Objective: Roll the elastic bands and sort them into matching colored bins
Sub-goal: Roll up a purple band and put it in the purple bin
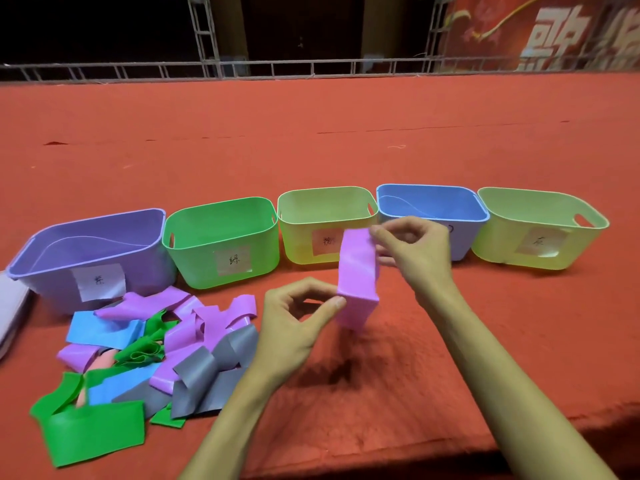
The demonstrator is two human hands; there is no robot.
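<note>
A purple elastic band hangs stretched upright between my two hands above the red cloth. My right hand pinches its top end, and my left hand pinches its lower fold with thumb and fingers. To the left lies a loose pile of bands in purple, green, blue and grey. Behind stand several bins in a row: a purple bin, a green bin, a yellow-green bin, a blue bin partly hidden by my right hand, and another yellow-green bin.
Each bin carries a paper label on its front. A white object lies at the far left edge. The red cloth stretches far back to a metal truss railing. The cloth's front edge drops off at lower right.
</note>
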